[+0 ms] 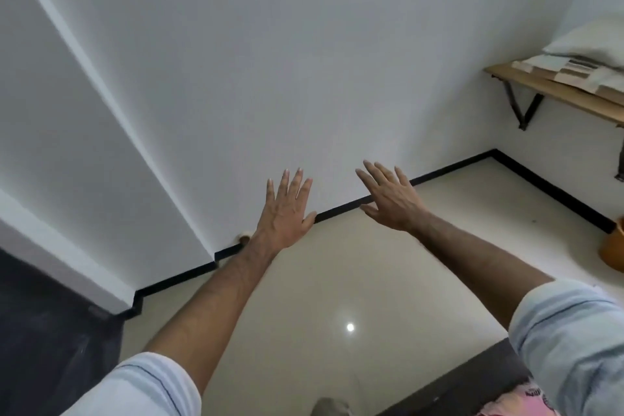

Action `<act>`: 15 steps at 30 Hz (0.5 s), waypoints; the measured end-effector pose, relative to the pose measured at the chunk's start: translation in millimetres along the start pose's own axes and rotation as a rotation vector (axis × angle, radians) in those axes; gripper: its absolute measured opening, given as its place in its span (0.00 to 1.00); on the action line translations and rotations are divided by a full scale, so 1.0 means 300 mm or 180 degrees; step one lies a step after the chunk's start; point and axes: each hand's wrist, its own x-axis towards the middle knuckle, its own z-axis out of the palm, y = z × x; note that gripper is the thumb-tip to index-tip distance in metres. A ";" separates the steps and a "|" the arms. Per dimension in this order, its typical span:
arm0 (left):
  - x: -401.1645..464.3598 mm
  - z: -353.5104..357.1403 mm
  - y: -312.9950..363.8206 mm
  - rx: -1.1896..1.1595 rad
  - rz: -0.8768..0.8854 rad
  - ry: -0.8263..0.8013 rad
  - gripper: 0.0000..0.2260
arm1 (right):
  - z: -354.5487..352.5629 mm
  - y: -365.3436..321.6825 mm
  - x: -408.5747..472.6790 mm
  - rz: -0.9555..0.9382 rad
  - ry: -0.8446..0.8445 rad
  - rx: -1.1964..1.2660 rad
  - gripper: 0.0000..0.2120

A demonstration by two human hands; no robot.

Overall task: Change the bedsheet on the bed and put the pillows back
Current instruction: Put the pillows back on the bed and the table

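Both my arms stretch forward over the pale tiled floor toward a white wall. My left hand (286, 209) is spread flat with straight fingers and holds nothing. My right hand (388, 194) is likewise spread with straight fingers and is empty. A white pillow (587, 44) lies on folded patterned cloth (570, 73) on a wooden wall shelf (553, 96) at the upper right. At the bottom right a dark bed edge (466, 382) shows, with a bit of pink printed fabric (526, 398) on it.
A black skirting strip (439, 172) runs along the foot of the wall. An orange container (613, 250) stands on the floor at the right edge. A dark panel (44, 331) fills the lower left corner.
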 end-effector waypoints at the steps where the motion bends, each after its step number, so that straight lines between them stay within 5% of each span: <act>1: 0.063 0.017 0.004 -0.0034 0.0074 -0.0010 0.34 | 0.010 0.034 0.029 0.0066 -0.0002 -0.0020 0.38; 15: 1.291 0.129 0.313 -0.0278 0.0982 0.0238 0.33 | 0.154 0.954 0.548 0.0692 -0.0239 -0.0523 0.39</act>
